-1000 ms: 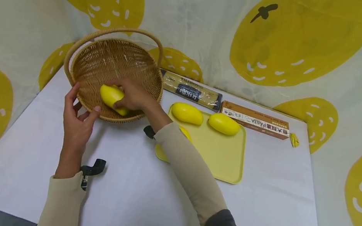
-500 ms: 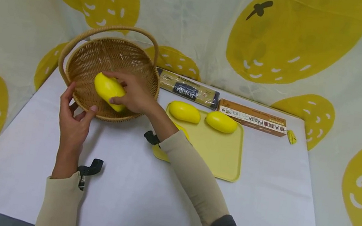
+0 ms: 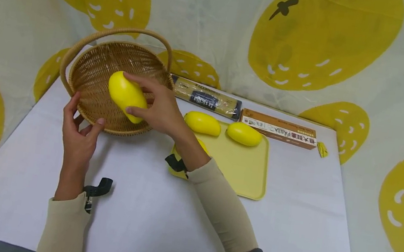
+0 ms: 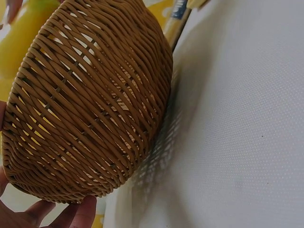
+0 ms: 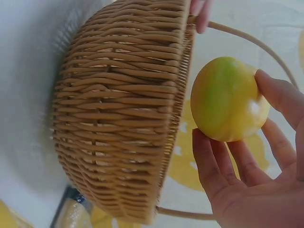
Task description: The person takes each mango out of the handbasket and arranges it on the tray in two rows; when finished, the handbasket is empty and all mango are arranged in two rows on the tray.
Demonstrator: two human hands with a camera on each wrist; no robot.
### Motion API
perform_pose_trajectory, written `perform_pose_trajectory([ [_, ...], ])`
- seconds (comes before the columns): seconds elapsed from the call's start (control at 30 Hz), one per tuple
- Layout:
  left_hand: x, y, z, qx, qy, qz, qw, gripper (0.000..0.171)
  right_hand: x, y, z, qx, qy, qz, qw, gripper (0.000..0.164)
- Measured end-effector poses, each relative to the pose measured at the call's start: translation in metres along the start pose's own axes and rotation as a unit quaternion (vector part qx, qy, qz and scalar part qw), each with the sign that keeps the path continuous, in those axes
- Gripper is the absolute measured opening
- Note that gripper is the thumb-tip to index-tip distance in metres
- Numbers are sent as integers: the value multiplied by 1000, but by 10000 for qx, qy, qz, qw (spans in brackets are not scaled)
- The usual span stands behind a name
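Observation:
My right hand (image 3: 166,112) grips a yellow mango (image 3: 126,93) between thumb and fingers, over the mouth of a wicker basket (image 3: 89,78). In the right wrist view, that mango (image 5: 228,99) shows a greenish patch and is apart from the rim. My left hand (image 3: 80,138) holds the basket's near-left rim, thumb and fingers spread along it. The left wrist view shows the woven side (image 4: 90,104) tilted, with fingertips below it. Two more mangoes lie at the back of a pale yellow tray (image 3: 242,171); another mango (image 3: 203,145) is mostly hidden behind my right wrist.
A spaghetti packet (image 3: 206,99) and a brown-and-white pasta box (image 3: 280,130) lie along the table's back edge. Beside the box is a small yellow crumpled thing (image 3: 322,150). The basket's arched handle (image 3: 122,31) stands up at the back. Patterned cloth hangs behind the white table (image 3: 156,223).
My right hand has lifted the mango from low in the basket to above its near rim. My left hand keeps its hold on the basket. The whole view has shifted slightly.

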State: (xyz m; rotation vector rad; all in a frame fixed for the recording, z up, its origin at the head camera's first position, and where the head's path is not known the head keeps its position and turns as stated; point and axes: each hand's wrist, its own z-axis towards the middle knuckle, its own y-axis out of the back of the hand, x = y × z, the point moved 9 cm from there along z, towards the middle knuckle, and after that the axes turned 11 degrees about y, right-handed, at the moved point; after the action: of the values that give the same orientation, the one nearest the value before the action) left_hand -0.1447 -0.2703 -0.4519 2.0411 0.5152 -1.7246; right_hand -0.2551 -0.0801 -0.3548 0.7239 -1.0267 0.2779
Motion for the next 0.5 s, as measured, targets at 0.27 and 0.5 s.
perform_pose_trajectory([
  [0.27,-2,-1,-2,40,1,-121,9999,80,15,24,-26,-605,241,290,9975,70],
  [0.5,-10,-3,-8,35,32,-67,10000,80,20,38,-47,-885,230,414,9950,71],
])
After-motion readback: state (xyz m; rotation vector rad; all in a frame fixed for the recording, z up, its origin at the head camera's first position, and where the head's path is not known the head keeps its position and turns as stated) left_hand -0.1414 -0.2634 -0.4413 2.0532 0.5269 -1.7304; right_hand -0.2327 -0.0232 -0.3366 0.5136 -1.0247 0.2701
